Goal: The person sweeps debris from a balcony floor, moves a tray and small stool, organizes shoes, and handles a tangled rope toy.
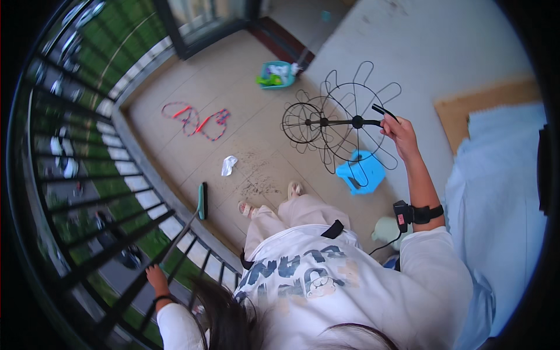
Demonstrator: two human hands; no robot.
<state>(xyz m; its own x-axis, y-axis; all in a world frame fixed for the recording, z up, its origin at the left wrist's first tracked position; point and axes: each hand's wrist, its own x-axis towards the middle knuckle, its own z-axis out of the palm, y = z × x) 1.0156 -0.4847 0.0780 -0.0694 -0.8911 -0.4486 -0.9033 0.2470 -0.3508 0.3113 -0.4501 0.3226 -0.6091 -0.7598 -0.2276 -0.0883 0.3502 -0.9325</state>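
My right hand (pixel 399 133) is closed around the top of a black wire rack (pixel 357 122), just below its curved hook. The rack has round wire tiers with looped arms along a central pole, and hangs above the floor. Behind its lower loops stands a light-blue plastic stool (pixel 365 173). At the lower left, my left hand (pixel 157 279) grips the upper end of a broom's handle (pixel 181 234) beside the railing. The teal broom head (pixel 202 201) with dark bristles is down by the balcony's edge.
Dark dirt (pixel 260 183) lies scattered before my sandalled feet, near a crumpled white tissue (pixel 228 166). A jump rope (pixel 197 124) with red handles lies farther off. A teal dustpan (pixel 276 75) holds litter. Black railing (pixel 87 155) runs along the left; light-blue cloth (pixel 503 197) is at right.
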